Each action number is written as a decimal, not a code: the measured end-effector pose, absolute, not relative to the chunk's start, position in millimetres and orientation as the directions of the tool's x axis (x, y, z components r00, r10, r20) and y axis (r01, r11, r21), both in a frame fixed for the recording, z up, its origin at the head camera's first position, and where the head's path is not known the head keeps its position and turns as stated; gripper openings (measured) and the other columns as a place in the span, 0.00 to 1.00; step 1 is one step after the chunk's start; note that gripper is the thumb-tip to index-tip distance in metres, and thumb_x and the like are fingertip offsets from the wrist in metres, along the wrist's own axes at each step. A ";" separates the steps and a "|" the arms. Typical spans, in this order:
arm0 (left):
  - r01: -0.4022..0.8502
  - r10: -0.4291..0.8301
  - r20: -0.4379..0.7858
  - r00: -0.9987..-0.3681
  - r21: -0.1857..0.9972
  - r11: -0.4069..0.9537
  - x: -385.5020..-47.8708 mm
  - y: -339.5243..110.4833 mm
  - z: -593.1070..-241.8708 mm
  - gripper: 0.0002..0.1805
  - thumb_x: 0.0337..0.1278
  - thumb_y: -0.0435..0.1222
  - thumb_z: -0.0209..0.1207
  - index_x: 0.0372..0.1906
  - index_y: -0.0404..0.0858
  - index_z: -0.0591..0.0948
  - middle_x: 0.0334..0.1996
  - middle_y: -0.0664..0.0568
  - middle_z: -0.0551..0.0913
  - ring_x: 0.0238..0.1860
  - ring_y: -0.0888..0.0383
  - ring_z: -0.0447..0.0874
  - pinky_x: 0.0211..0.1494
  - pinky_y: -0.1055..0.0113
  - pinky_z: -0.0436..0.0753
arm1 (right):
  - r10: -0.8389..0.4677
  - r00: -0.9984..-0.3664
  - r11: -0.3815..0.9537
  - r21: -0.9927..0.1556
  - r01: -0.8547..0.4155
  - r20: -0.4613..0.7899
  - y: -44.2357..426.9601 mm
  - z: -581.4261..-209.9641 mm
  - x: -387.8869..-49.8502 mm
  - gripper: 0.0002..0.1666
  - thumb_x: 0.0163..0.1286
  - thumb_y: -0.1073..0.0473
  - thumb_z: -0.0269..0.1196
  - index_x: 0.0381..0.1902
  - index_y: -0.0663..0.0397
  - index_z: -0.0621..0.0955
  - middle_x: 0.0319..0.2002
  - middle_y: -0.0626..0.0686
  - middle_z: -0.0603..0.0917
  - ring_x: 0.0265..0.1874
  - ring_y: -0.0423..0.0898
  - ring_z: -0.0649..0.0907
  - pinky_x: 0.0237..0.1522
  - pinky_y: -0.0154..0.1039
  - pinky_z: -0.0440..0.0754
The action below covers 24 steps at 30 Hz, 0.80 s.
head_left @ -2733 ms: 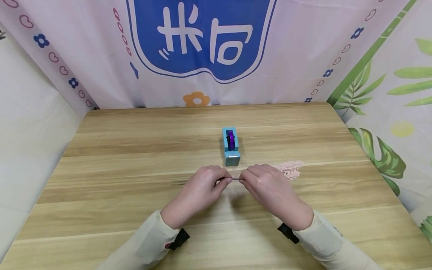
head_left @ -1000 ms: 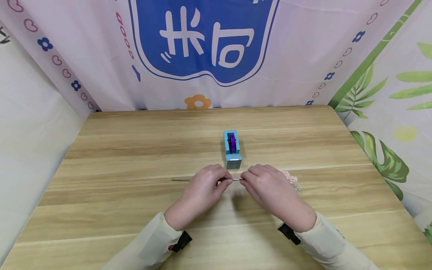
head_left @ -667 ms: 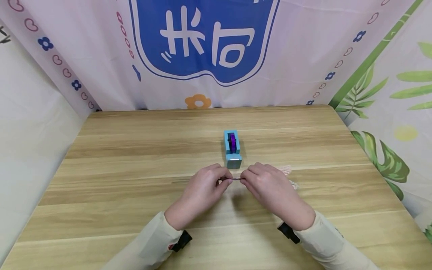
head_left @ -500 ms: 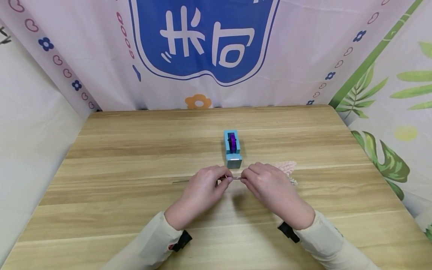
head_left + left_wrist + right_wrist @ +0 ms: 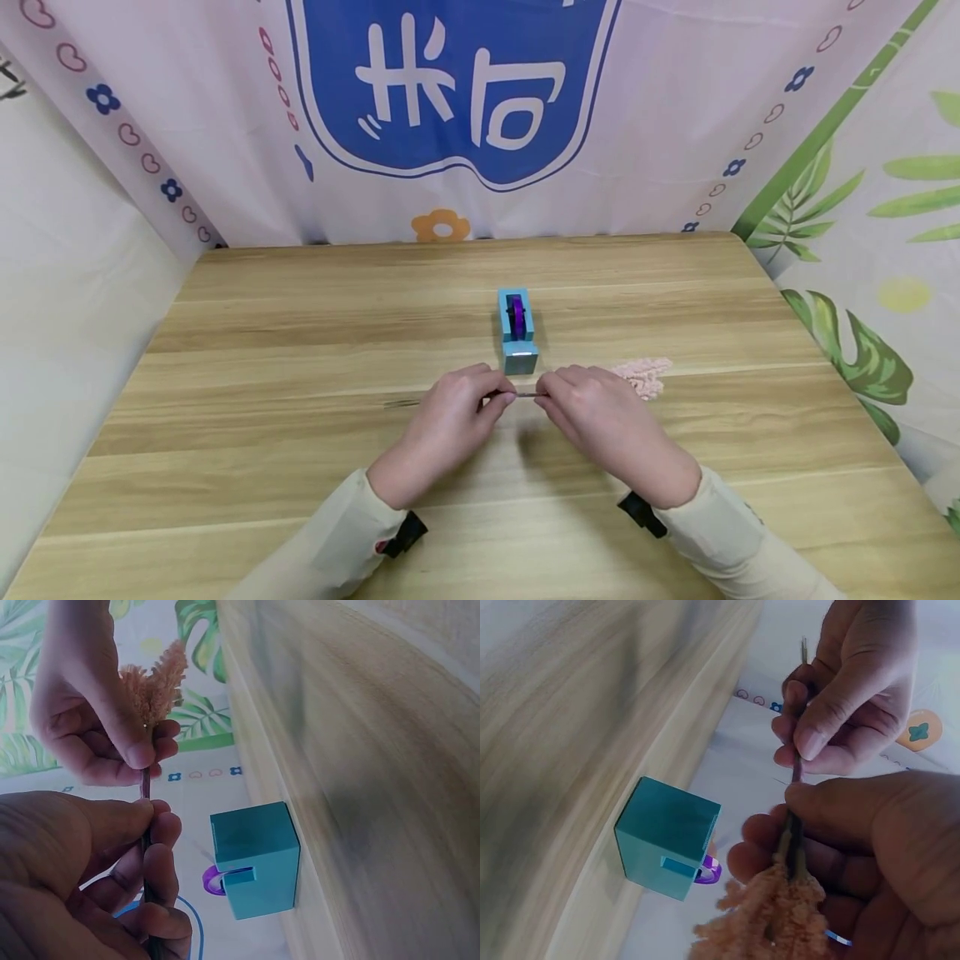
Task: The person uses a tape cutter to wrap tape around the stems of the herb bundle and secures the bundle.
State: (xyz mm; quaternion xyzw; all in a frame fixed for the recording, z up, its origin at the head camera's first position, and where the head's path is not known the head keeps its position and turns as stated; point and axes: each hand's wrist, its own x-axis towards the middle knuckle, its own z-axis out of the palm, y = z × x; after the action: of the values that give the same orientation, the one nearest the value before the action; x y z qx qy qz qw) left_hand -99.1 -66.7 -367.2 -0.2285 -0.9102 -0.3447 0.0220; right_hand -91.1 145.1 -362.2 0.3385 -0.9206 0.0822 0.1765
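One stem bundle: running side to side above the desk, purple-tinted where a short section is showing between the grips.
Left hand: pinching the stems between thumb and fingers; thin stem ends are extending out past its far side.
Right hand: pinching the same bundle close to the left hand, not touching it, thumb pressing opposite the fingers.
Pink flower heads: projecting from the bundle just past the right hand.
Blue tape dispenser: standing on the desk just beyond the hands, carrying a purple roll.
Pale sleeves: covering both forearms.
White backdrop: hanging behind the desk, displaying a blue emblem.
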 end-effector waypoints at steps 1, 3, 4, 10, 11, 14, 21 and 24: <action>0.434 0.400 0.203 -0.894 0.618 0.655 -99.3 -66.7 -367.8 0.02 0.67 0.34 0.68 0.38 0.40 0.90 0.27 0.58 0.82 0.26 0.64 0.71 0.30 0.72 0.72 | -0.598 -0.707 0.755 -0.031 -0.655 0.377 145.5 -362.2 -91.0 0.04 0.72 0.59 0.69 0.36 0.51 0.85 0.29 0.45 0.86 0.27 0.41 0.83 0.34 0.37 0.84; 0.438 0.399 0.211 -0.892 0.622 0.649 -99.8 -66.7 -369.0 0.02 0.66 0.33 0.69 0.38 0.41 0.90 0.27 0.58 0.82 0.26 0.64 0.71 0.30 0.72 0.72 | -0.603 -0.705 0.751 -0.033 -0.659 0.373 145.9 -362.5 -91.0 0.03 0.73 0.59 0.68 0.38 0.52 0.87 0.32 0.45 0.88 0.31 0.42 0.86 0.36 0.38 0.86; 0.440 0.399 0.214 -0.891 0.623 0.647 -100.1 -66.6 -369.5 0.02 0.66 0.33 0.69 0.38 0.41 0.90 0.26 0.58 0.82 0.26 0.64 0.71 0.31 0.72 0.71 | -0.604 -0.705 0.750 -0.031 -0.660 0.372 146.1 -362.7 -91.0 0.03 0.73 0.60 0.68 0.39 0.52 0.88 0.33 0.46 0.88 0.32 0.42 0.86 0.37 0.38 0.87; 0.436 0.402 0.205 -0.892 0.624 0.648 -101.3 -65.8 -371.3 0.02 0.65 0.33 0.69 0.38 0.41 0.91 0.27 0.58 0.82 0.27 0.64 0.71 0.31 0.72 0.72 | -0.594 -0.712 0.757 -0.038 -0.652 0.375 145.4 -364.1 -90.8 0.02 0.72 0.59 0.70 0.38 0.49 0.89 0.32 0.43 0.88 0.31 0.41 0.85 0.37 0.37 0.86; 0.436 0.403 0.204 -0.892 0.622 0.650 -101.5 -65.8 -371.2 0.02 0.65 0.33 0.69 0.38 0.42 0.91 0.27 0.58 0.82 0.27 0.64 0.71 0.31 0.72 0.72 | -0.592 -0.710 0.757 -0.039 -0.652 0.380 145.3 -364.0 -90.9 0.02 0.72 0.59 0.70 0.38 0.49 0.89 0.32 0.43 0.88 0.31 0.41 0.85 0.37 0.36 0.86; 0.434 0.400 0.204 -0.893 0.619 0.655 -101.9 -65.6 -370.9 0.02 0.64 0.33 0.70 0.38 0.42 0.90 0.28 0.58 0.82 0.28 0.63 0.72 0.33 0.72 0.72 | -0.590 -0.702 0.754 -0.038 -0.656 0.400 144.8 -364.2 -91.7 0.03 0.71 0.58 0.71 0.36 0.49 0.89 0.32 0.43 0.89 0.30 0.40 0.85 0.36 0.36 0.85; 0.418 0.391 0.185 -0.901 0.606 0.677 -102.3 -64.6 -369.7 0.02 0.65 0.33 0.69 0.37 0.44 0.90 0.27 0.58 0.83 0.28 0.64 0.73 0.31 0.72 0.73 | -0.582 -0.702 0.760 -0.031 -0.649 0.411 144.9 -365.7 -93.5 0.04 0.70 0.58 0.72 0.34 0.48 0.87 0.30 0.42 0.87 0.29 0.40 0.82 0.33 0.34 0.83; 0.411 0.397 0.162 -0.903 0.593 0.693 -102.5 -64.3 -369.8 0.03 0.68 0.35 0.67 0.38 0.43 0.90 0.26 0.58 0.82 0.26 0.64 0.71 0.29 0.72 0.72 | -0.581 -0.702 0.762 -0.030 -0.647 0.411 145.3 -367.0 -94.6 0.05 0.69 0.57 0.72 0.33 0.49 0.86 0.30 0.43 0.87 0.29 0.40 0.81 0.33 0.34 0.82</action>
State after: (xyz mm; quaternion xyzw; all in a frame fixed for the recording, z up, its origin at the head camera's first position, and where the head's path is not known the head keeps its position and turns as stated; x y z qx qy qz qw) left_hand -102.5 -64.3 -369.8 -0.2196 -0.9199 -0.3246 0.0104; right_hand -94.6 145.3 -367.0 0.3343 -0.9186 0.0861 0.1925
